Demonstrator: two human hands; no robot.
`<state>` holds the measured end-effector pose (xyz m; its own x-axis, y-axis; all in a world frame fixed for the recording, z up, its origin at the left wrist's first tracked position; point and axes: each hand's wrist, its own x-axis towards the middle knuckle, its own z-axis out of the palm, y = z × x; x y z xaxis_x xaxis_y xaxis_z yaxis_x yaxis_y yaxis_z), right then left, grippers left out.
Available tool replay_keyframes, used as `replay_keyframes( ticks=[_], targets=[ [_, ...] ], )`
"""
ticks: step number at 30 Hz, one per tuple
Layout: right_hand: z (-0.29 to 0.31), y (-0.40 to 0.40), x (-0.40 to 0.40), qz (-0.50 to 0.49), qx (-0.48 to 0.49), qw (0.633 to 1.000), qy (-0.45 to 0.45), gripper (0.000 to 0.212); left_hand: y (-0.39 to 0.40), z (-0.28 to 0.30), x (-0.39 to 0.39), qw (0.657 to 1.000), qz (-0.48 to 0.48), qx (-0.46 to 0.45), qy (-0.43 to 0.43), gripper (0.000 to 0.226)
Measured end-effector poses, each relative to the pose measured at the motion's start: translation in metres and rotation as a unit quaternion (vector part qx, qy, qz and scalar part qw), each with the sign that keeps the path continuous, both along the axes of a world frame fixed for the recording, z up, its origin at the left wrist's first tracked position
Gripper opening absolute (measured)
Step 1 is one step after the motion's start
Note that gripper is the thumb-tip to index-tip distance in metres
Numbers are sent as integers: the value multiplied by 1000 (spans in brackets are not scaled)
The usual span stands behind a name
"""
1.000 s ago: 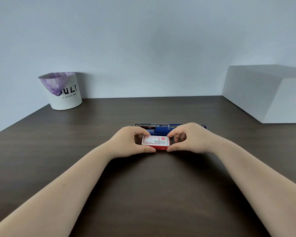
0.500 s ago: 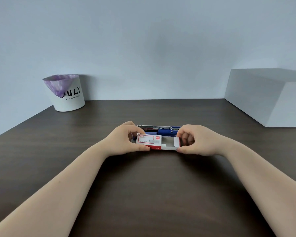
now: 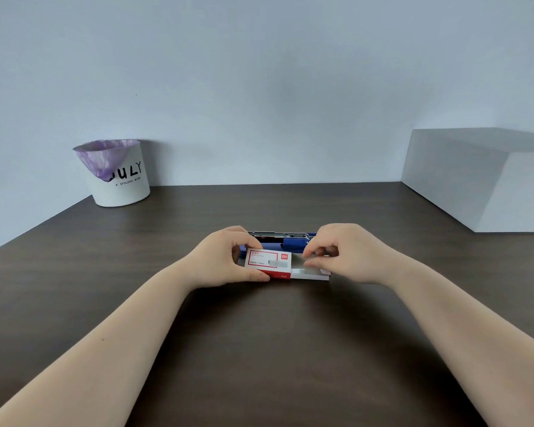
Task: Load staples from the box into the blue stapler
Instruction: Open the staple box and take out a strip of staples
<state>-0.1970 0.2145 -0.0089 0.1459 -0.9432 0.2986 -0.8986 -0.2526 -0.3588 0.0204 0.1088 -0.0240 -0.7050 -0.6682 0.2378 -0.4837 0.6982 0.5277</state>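
Observation:
A small red-and-white staple box [image 3: 267, 262] rests on the dark wooden table [image 3: 259, 349] at its middle. My left hand [image 3: 225, 260] grips the box's outer sleeve from the left. The grey inner tray [image 3: 305, 272] sticks out of the sleeve to the right. My right hand [image 3: 349, 254] hovers over the tray with thumb and forefinger pinched at its contents; whether it holds staples is hidden. Just behind the box lies the blue stapler [image 3: 290, 240], flipped open with its metal magazine showing, largely hidden by both hands.
A white bin [image 3: 119, 180] with a purple liner and black lettering stands at the table's far left corner against the wall. A large white block [image 3: 487, 180] occupies the far right side.
The inner tray has slid out of the sleeve to the right. My right hand let go of the tray's end and moved its fingers over the open tray. The left hand stayed on the sleeve.

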Motion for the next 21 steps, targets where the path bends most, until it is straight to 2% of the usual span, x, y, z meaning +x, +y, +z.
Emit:
replay_keyframes(
  ticks=[14,18,21],
  targets=[
    [2,-5,7,24,85,992,86,20,-1,-1,-1,999,0,-18,-26,42],
    [2,-4,4,8,62,996,63,13,-1,-1,0,1000,1,-9,-23,42],
    [9,1,-5,-45,35,998,-12,6,-1,-1,0,1000,9,-7,-22,42]
  ],
)
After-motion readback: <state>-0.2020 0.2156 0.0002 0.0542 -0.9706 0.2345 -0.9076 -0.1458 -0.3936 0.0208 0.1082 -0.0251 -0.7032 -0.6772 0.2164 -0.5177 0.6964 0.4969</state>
